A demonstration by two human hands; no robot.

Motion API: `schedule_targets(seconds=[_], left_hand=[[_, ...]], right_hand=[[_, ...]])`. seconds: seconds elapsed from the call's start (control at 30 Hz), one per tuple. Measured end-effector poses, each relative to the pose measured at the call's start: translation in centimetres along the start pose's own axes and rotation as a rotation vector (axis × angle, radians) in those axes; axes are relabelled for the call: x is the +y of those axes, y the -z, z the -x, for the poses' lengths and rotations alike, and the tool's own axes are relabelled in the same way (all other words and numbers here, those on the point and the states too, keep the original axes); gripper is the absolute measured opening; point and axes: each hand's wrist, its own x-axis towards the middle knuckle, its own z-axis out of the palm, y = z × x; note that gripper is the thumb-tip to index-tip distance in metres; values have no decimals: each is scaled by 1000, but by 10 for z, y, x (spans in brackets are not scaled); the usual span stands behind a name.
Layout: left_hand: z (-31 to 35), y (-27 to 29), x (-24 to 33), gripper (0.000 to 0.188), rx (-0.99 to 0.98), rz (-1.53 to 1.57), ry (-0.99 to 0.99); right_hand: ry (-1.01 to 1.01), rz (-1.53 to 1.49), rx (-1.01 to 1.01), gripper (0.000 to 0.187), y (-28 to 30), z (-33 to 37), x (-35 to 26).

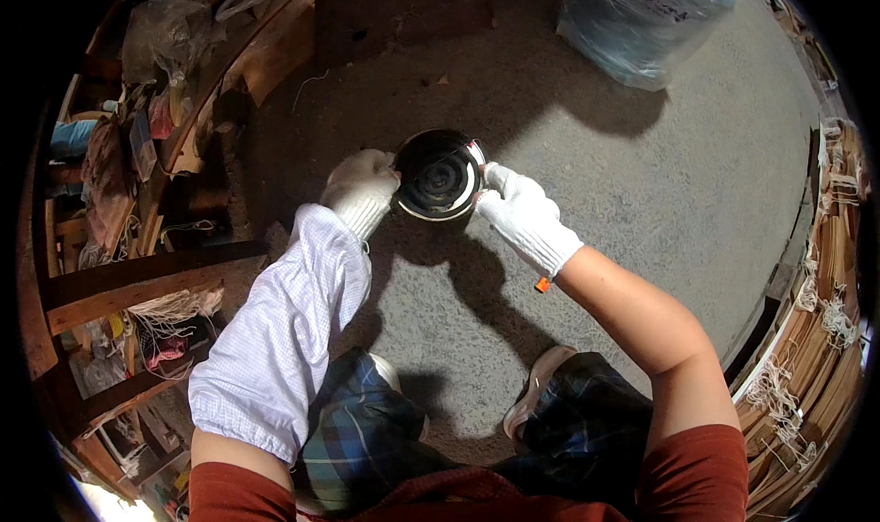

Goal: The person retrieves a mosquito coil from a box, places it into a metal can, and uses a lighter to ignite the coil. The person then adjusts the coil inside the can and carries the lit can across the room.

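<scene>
A round dark vessel, with a pale rim and ring shapes inside, is held out above the concrete floor in front of me. My left hand, in a white knit glove, closes on its left side. On the opposite side my right hand, gloved the same way, pinches the rim by a white curved patch. Whether that patch belongs to the vessel or lies in it, I cannot tell. A light checked sleeve cover wraps my left forearm; an orange tag hangs at my right wrist.
Wooden racks crowded with bags, cloth and cords stand along the left. A large filled plastic bag sits on the concrete floor at the far right. Stacks of brown flat sheets tied with white string line the right edge.
</scene>
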Motion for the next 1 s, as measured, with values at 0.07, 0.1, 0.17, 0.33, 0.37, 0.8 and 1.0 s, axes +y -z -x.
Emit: schedule_targets(seconds=[0.07,0.1,0.17,0.33,0.37,0.8,1.0], left_hand=[[3,-3,6,43,7,-44,19],[3,-4,6,44,10,-66,29],[-4,-10,0,43,49,-52,1],[-15,-13,-14,39,78,-2,-42],[-13,-10,-12,38,65,30,-37],[-14,1,-21,31,-22,288,-47],[-14,6,-35,39,-204,677,-95]], right_hand=[[-40,-47,12,35,-4,-4,0],[-60,-71,17,36,-6,-4,-1],[-38,-153,35,37,-9,-3,0],[-81,-276,18,41,-11,1,-8],[-77,-291,19,41,-11,1,-5],[-109,-471,-37,40,-13,8,-9],[-101,-304,53,33,0,3,-5]])
